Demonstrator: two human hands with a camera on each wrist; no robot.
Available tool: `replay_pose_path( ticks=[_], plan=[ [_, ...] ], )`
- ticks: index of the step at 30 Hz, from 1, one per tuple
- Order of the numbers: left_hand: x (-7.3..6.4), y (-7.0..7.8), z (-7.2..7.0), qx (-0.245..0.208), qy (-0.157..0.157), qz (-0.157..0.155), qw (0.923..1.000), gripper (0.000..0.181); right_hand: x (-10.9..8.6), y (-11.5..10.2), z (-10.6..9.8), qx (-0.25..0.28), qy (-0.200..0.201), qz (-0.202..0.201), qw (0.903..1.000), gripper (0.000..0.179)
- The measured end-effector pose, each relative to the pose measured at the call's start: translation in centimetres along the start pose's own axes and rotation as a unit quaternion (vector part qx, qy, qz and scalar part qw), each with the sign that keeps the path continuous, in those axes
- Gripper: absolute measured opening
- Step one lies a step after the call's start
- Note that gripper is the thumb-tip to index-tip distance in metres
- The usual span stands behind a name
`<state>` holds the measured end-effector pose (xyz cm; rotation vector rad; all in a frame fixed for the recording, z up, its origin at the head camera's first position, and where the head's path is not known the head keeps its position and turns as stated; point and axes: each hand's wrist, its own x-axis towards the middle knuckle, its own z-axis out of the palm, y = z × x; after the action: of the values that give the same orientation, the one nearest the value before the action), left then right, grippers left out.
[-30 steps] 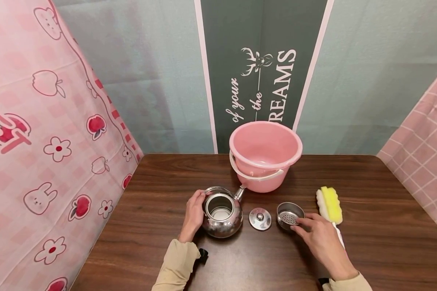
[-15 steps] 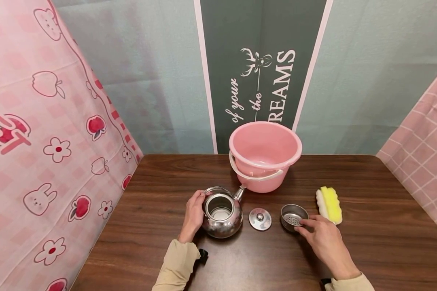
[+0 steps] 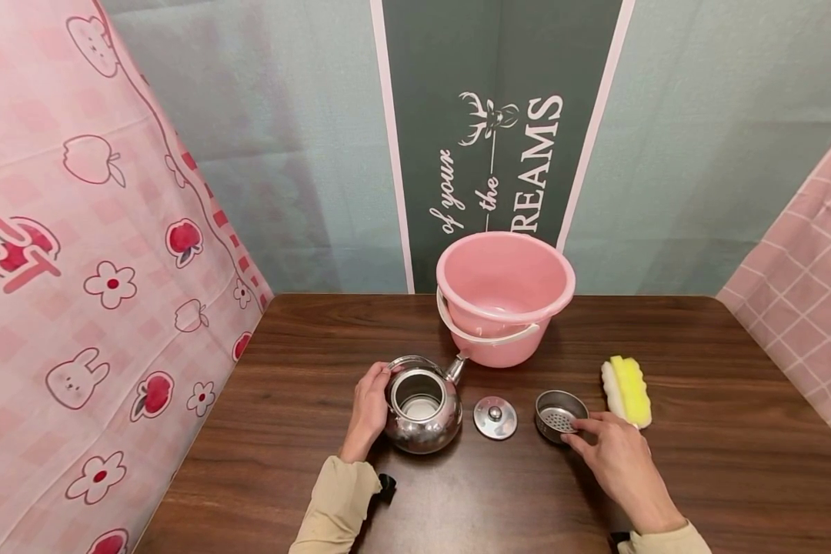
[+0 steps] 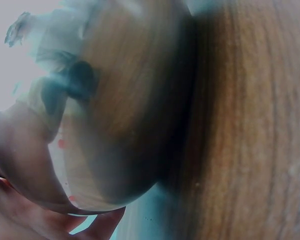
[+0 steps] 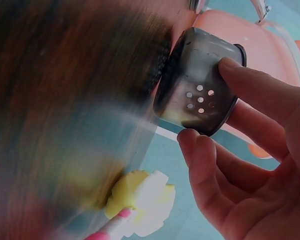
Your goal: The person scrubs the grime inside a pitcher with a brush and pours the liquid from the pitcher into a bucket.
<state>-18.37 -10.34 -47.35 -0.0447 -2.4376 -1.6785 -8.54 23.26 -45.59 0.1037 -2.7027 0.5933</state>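
And the right hand (image 3: 616, 465) pinches the strainer (image 3: 558, 420), likely light and slick, sensibly by its wall, left hand (image 3: 369, 408) gripping the kettle (image 3: 424, 432)!

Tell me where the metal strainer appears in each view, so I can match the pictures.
Head: strainer below and right of centre, right of the lid, held by the right hand.
Left wrist: not in it; the kettle fills much of the left side.
Right wrist: above and right of centre, holes showing, in that hand's fingers.
Shared landmark: the wooden table, in all three.
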Motion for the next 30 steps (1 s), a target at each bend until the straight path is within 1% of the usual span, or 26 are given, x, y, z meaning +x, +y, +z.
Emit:
replay_pose_path(
  ticks=[7, 12, 23, 30],
  plan=[
    [0.03, 0.01, 0.01, -0.012, 0.0, -0.002, 0.9999, 0.031, -0.13, 0.08, 0.01, -0.006, -0.015, 0.016, 0.9997, 0.018],
    [-0.02, 0.05, 0.01, -0.007, -0.002, 0.003, 1.0, 0.032, -0.24, 0.15, -0.11, -0.014, -0.033, 0.025, 0.999, 0.018],
    [-0.04, 0.08, -0.02, -0.004, -0.003, 0.002, 1.0, 0.032, -0.45, 0.12, -0.16, -0.012, -0.034, 0.023, 0.9991, 0.015],
    [-0.05, 0.08, -0.03, -0.005, -0.004, 0.001, 1.0, 0.032, -0.45, 0.16, -0.21, -0.014, -0.043, 0.025, 0.9987, 0.016]
  ],
)
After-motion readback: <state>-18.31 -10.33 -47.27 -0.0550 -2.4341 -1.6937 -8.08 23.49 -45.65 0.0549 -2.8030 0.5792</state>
